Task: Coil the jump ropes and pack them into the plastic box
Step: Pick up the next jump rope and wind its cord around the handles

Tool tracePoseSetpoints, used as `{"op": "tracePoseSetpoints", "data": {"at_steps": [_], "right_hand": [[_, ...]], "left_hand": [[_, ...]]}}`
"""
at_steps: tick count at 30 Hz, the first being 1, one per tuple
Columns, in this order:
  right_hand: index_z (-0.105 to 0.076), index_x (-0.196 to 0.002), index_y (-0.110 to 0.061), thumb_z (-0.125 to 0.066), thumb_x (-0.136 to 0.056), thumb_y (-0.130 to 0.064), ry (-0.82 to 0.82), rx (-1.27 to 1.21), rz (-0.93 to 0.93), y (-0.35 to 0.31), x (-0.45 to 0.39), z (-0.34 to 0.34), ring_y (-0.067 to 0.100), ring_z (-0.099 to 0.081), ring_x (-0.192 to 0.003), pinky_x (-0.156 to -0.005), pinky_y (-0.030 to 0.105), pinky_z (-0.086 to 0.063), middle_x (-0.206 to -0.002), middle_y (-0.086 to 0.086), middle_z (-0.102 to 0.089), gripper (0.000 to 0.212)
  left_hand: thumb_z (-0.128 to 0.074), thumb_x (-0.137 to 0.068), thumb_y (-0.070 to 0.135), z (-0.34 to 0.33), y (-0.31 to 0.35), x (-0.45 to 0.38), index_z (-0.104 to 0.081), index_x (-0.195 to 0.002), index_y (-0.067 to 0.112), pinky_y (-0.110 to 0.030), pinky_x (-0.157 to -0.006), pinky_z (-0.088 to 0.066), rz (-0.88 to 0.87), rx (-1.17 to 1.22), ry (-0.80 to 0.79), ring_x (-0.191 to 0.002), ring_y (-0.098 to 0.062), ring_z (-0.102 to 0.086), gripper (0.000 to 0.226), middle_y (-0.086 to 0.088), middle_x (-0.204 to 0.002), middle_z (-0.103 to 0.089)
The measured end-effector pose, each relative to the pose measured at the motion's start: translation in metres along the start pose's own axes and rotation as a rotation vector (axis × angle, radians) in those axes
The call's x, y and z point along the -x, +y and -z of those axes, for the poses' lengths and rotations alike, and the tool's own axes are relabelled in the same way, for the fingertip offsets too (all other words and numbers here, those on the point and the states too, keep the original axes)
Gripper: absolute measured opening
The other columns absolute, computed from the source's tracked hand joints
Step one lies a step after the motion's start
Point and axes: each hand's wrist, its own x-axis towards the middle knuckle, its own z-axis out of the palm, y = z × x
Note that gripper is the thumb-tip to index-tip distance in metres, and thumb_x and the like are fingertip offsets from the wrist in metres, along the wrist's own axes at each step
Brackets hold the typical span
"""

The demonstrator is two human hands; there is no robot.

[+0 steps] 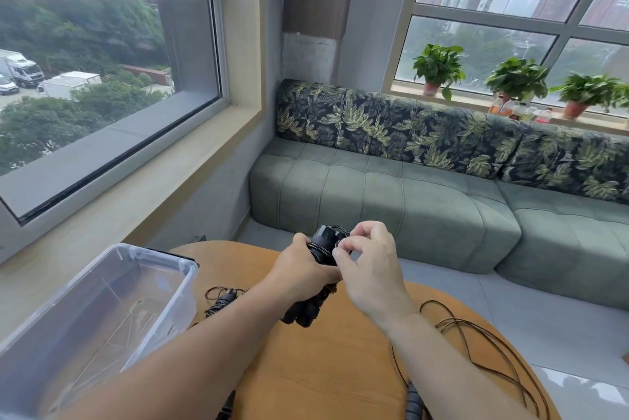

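Note:
Above the round wooden table (316, 368), my left hand (303, 270) grips the two black handles of a jump rope (323, 242), held together with thin cord wound around them. My right hand (371, 259) pinches that cord at the handles' upper end. A second black jump rope (223, 300) lies bundled on the table behind my left forearm. A third rope (476, 344) sprawls in loose dark loops on the table's right side. The clear plastic box (112, 310) stands open at the left, with no rope inside.
A green sofa (391, 201) with leaf-print cushions runs behind the table. Windows fill the left wall and the back right, with potted plants (439, 69) on the sill. Grey floor tiles show to the right of the table.

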Motion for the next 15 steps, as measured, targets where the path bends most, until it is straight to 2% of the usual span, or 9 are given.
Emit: {"op": "tracePoseSetpoints", "data": {"at_steps": [2,4,7,9,10,11,13,15], "right_hand": [[-0.068,-0.073,-0.011,-0.063,-0.091,-0.012,0.0,-0.016,0.027,0.0,0.0,-0.004,0.011,-0.04,-0.101,-0.084,-0.002,-0.025,-0.097,-0.013,-0.04,0.018],[-0.066,-0.071,-0.015,-0.063,-0.091,-0.015,-0.028,-0.066,-0.013,-0.002,-0.005,-0.002,0.013,-0.046,-0.1,-0.08,0.003,-0.03,-0.098,-0.012,-0.043,0.021],[-0.068,-0.07,-0.022,-0.063,-0.091,-0.024,-0.108,-0.184,-0.121,-0.009,-0.016,0.006,0.011,-0.053,-0.092,-0.076,0.02,-0.037,-0.102,-0.012,-0.048,0.022],[-0.074,-0.077,-0.016,-0.064,-0.091,-0.026,-0.136,-0.282,-0.195,-0.013,-0.022,0.009,0.012,-0.055,-0.092,-0.077,0.028,-0.041,-0.105,-0.005,-0.055,0.02],[-0.074,-0.079,-0.011,-0.064,-0.091,-0.027,-0.132,-0.321,-0.232,-0.013,-0.024,0.01,0.016,-0.057,-0.09,-0.077,0.031,-0.045,-0.1,0.0,-0.06,0.023],[-0.074,-0.081,-0.008,-0.063,-0.092,-0.027,-0.124,-0.361,-0.269,-0.014,-0.026,0.012,0.019,-0.056,-0.084,-0.075,0.033,-0.046,-0.09,0.003,-0.063,0.025],[-0.072,-0.085,-0.01,-0.062,-0.093,-0.025,-0.099,-0.483,-0.355,-0.014,-0.03,0.012,0.016,-0.051,-0.072,-0.069,0.026,-0.045,-0.073,-0.003,-0.059,0.02],[-0.068,-0.096,-0.017,-0.058,-0.095,-0.027,-0.043,-0.586,-0.477,-0.008,-0.031,0.006,0.014,-0.053,-0.078,-0.078,0.027,-0.048,-0.08,-0.006,-0.058,0.013]], "left_hand": [[-0.075,-0.078,0.03,0.002,-0.001,0.0,-0.042,-0.101,0.015,-0.014,-0.041,-0.04,0.011,-0.001,-0.014,-0.052,-0.002,-0.056,0.043,0.006,-0.073,-0.062],[-0.077,-0.076,0.032,0.004,-0.004,-0.002,-0.042,-0.101,0.016,-0.015,-0.044,-0.042,0.005,-0.014,-0.032,-0.053,-0.002,-0.059,0.046,0.007,-0.074,-0.066],[-0.08,-0.073,0.034,0.008,-0.008,-0.006,-0.044,-0.101,0.018,-0.017,-0.049,-0.048,-0.028,-0.005,-0.043,-0.054,-0.001,-0.065,0.049,0.008,-0.073,-0.071],[-0.081,-0.072,0.032,0.008,-0.008,-0.008,-0.047,-0.101,0.017,-0.023,-0.056,-0.055,-0.041,0.058,-0.048,-0.06,-0.007,-0.07,0.048,0.007,-0.07,-0.072],[-0.082,-0.072,0.03,0.008,-0.007,-0.007,-0.048,-0.1,0.016,-0.026,-0.059,-0.057,-0.038,0.105,-0.054,-0.062,-0.01,-0.071,0.046,0.007,-0.068,-0.072],[-0.082,-0.074,0.028,0.006,-0.009,-0.007,-0.051,-0.099,0.015,-0.027,-0.06,-0.057,-0.027,0.172,-0.084,-0.063,-0.012,-0.072,0.042,0.006,-0.066,-0.072],[-0.082,-0.078,0.025,0.004,-0.014,-0.008,-0.055,-0.101,0.009,-0.029,-0.063,-0.058,0.023,0.358,-0.176,-0.068,-0.017,-0.073,0.038,-0.001,-0.073,-0.074],[-0.08,-0.082,0.027,0.002,-0.022,-0.01,-0.062,-0.101,0.003,-0.036,-0.069,-0.058,0.074,0.49,-0.256,-0.073,-0.025,-0.071,0.036,-0.013,-0.083,-0.074]]}}
